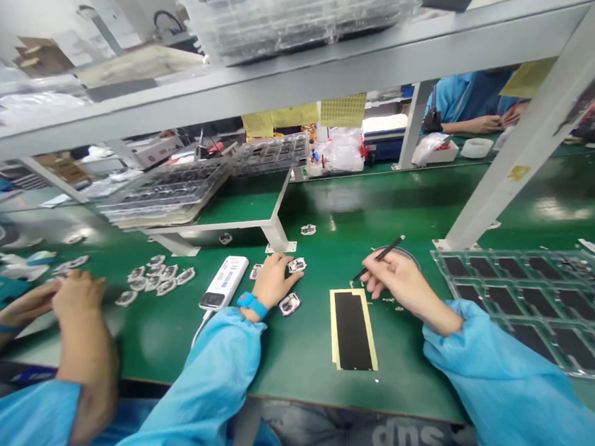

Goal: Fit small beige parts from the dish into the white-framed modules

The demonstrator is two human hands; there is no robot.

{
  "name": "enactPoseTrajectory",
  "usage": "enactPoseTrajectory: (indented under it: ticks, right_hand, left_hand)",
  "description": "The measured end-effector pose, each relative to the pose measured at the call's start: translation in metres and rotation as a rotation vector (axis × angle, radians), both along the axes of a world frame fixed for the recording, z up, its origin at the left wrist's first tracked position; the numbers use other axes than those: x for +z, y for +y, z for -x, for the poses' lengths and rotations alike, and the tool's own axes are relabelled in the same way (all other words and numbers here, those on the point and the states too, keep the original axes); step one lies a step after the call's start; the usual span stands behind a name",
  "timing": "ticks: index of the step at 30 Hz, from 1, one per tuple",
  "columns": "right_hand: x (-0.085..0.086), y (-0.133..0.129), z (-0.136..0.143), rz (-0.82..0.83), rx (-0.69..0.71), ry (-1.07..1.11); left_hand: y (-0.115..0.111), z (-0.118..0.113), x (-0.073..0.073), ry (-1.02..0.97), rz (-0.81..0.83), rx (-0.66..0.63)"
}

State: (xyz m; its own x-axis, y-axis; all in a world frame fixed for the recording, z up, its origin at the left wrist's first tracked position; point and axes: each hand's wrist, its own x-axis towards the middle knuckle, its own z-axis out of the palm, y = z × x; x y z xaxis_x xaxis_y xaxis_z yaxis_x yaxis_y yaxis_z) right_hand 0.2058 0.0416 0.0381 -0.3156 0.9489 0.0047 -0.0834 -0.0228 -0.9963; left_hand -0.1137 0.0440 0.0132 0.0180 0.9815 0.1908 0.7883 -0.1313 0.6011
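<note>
My right hand [395, 277] is closed around a slim black pen-shaped tool [385, 252], its tip pointing down to the left near tiny pale bits on the bench. Behind that hand a round dish [411, 257] partly shows. My left hand [271, 281], with a blue wrist strap, rests on the bench with fingers apart. Small white-framed parts lie about it: one part [297, 265] between thumb and forefinger, another part [290, 304] just below. Between my hands lies a flat black rectangular sheet [355, 330] on a yellow backing [336, 353].
A white device with a cable [224, 282] lies left of my left hand, beside several similar parts [153, 282]. At right is a clear tray [477, 292] of black panels. A shelf post [520, 144] rises behind. A co-worker's hands [73, 295] are at left.
</note>
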Motion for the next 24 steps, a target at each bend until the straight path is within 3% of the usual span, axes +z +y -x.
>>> enactPoseTrajectory:
  ticks: [2, 5, 12, 16, 19, 24]
  right_hand:
    - [-0.006, -0.001, 0.004, 0.021, 0.097, 0.028]
    - [-0.014, -0.003, 0.004, -0.016, 0.138, -0.019]
    - [-0.039, -0.006, 0.009, -0.109, -0.041, -0.037]
    - [-0.05, -0.009, 0.014, -0.204, -0.096, -0.179]
    - [-0.05, -0.011, 0.014, -0.29, -0.102, -0.306]
    - [-0.053, -0.012, 0.011, -0.202, -0.093, -0.252]
  left_hand:
    - [-0.001, -0.002, -0.001, -0.06, -0.013, -0.005]
    - [0.003, -0.013, 0.003, -0.217, 0.016, -0.032]
    - [0.02, -0.066, 0.009, -0.709, 0.308, -0.18]
    - [0.008, -0.075, 0.015, -0.85, 0.452, -0.242]
    - [-0.01, -0.072, 0.021, -0.814, 0.533, -0.263]
    - [-0.024, -0.08, 0.014, -0.589, 0.48, -0.416]
